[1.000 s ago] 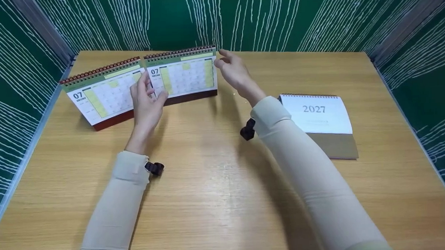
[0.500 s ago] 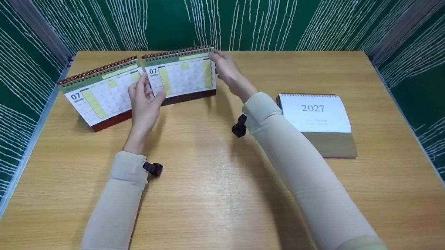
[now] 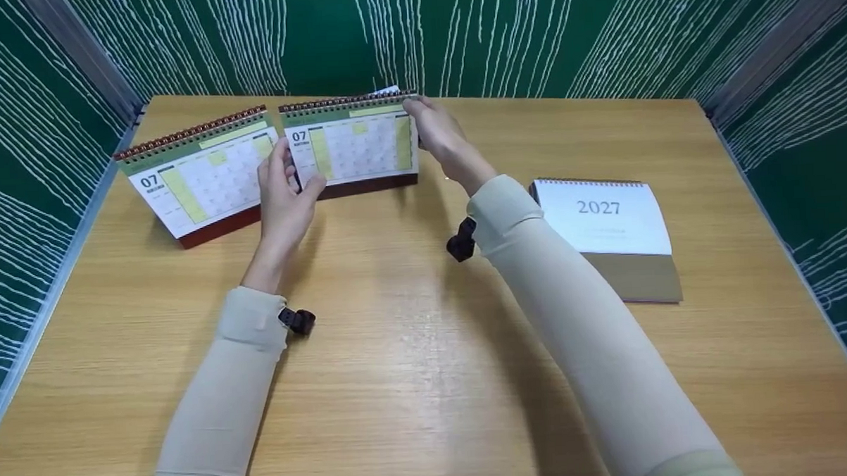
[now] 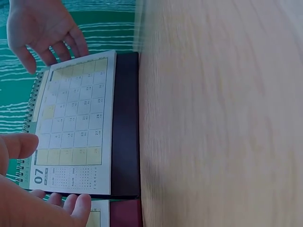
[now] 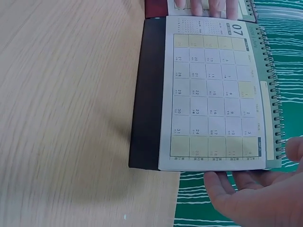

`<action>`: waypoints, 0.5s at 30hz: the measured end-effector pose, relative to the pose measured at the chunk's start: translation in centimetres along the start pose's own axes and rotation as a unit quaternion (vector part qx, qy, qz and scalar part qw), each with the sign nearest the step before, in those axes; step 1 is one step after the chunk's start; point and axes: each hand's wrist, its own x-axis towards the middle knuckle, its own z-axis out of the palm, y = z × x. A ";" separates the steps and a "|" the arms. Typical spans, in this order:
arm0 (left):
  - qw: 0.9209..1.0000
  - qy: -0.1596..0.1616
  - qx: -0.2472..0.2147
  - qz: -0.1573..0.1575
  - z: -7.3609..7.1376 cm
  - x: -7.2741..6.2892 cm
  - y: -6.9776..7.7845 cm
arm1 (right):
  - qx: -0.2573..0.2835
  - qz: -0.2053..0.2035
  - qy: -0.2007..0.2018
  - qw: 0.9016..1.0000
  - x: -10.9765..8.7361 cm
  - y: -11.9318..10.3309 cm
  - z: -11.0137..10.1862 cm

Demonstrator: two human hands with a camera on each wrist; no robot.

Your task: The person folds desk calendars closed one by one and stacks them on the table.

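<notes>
Two desk calendars, both turned to month 07, stand side by side at the back left of the table. My left hand [image 3: 285, 197] is at the gap between them. Its fingers touch the left edge of the right-hand calendar [image 3: 364, 148], and its thumb [image 4: 21, 144] lies over the front. My right hand [image 3: 444, 131] is at that calendar's right edge, thumb by the top corner at the spiral. In the right wrist view its fingers [image 5: 236, 184] reach the side edge, their tips partly hidden behind it. A bit of white paper [image 3: 388, 90] shows above the spiral.
The left-hand calendar [image 3: 210, 182], on a dark red base, stands angled beside the other. To the right, partly behind my right sleeve, is a white calendar [image 3: 599, 214] marked 2027. Green walls with white streaks close in the wooden table [image 3: 372, 381].
My right hand has moved left onto the calendar's upper right corner and edge. White paper has appeared above the back of its spiral. My left hand has stayed at the gap.
</notes>
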 end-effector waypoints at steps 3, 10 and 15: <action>1.000 -0.001 0.003 0.001 0.0 0.0 0.0 | 0.016 0.005 -0.009 1.000 0.1 -0.1 0.0; 1.000 -0.005 0.006 -0.008 0.1 0.1 -0.3 | 0.045 0.022 -0.032 0.998 0.3 -0.6 -0.3; 1.000 -0.004 0.005 -0.006 0.2 0.2 -0.4 | 0.061 0.033 -0.033 0.997 0.3 -0.9 -0.5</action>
